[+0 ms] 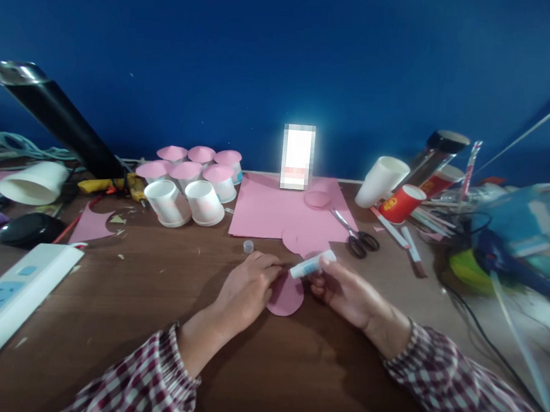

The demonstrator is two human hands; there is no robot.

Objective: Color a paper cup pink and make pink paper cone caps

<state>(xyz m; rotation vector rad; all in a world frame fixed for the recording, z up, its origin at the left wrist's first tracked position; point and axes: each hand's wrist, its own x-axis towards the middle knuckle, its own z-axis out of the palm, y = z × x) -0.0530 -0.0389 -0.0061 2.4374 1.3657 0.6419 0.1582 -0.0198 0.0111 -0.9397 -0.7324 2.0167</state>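
A pink paper circle lies on the brown table in front of me. My left hand is closed on the circle's upper left edge. In my right hand is a white and blue glue stick, tilted, its lower end over the top of the circle. The small clear cap sits on the table just beyond my left hand. More pink circles lie at the front edge of a pink paper sheet, beyond the glue stick.
White cups with pink cone tops and two uncovered white cups stand back left. Black-handled scissors lie right of the sheet. A red cup is farther right; a power strip is at left.
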